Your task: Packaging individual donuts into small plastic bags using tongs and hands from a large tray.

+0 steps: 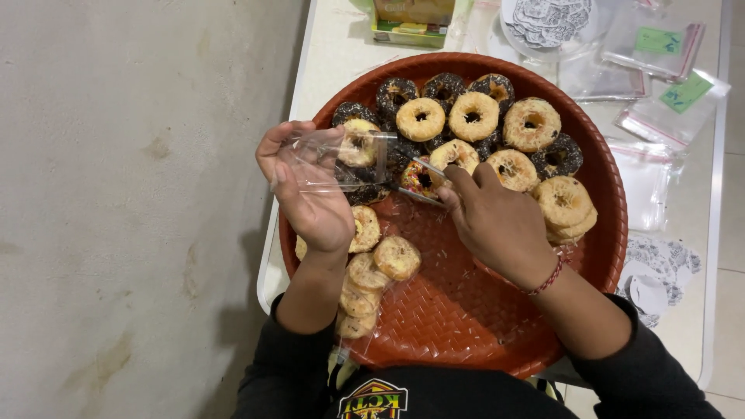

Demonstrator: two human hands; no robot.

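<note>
My left hand (pixel 310 190) is closed on a small clear plastic bag (pixel 337 159), thumb and fingers pinching its near edge so the open mouth faces right, toward the doughnuts. I hold it lifted just above the tray's left side, so whatever goes in has only a short way to travel.

My right hand (pixel 497 221) is pinched together on a pair of thin metal tongs (pixel 423 182), and their tips sit at a small doughnut with coloured sprinkles (pixel 419 177), just beside the bag's mouth. I cannot tell whether the tongs have actually closed on it or only touch it. The tongs keep my fingers off the icing. A red braided bracelet (pixel 547 279) sits on that wrist.

Both hands work over a large round red woven tray (pixel 458 318). Chocolate-iced and pale sugared ring doughnuts (pixel 473 116) are crowded at its far side, leaving the near half bare. By my left wrist lie pale doughnuts already in clear wrapping (pixel 365 283), stacked at the tray's left rim, apart from the loose ones.

Beyond the tray, on the white table (pixel 330 46), more empty clear bags (pixel 660 101) are spread to the right, with sheets of round printed stickers (pixel 547 15) near them.
</note>
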